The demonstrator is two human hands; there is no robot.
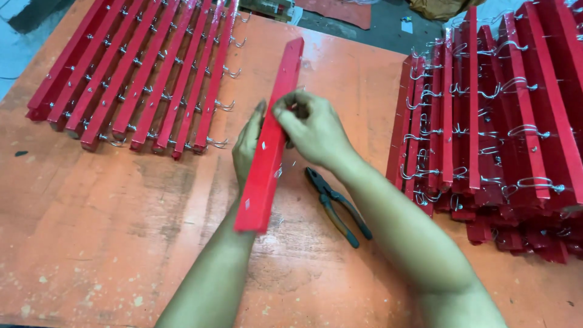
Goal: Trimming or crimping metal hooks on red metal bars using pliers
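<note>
I hold the red wooden bar [270, 136] tilted above the middle of the orange table [91, 231], my left hand [248, 146] clamped behind it for support, my right hand [313, 127] pinched shut on its right edge. The pliers [337, 206] lie near, just right; hooked bars [133, 73] are stacked far left.

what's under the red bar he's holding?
Under the red bar: the left hand gripping from behind, orange table below. Pliers lie beside it, not under. The bar's underside and the left palm are hidden.
</note>
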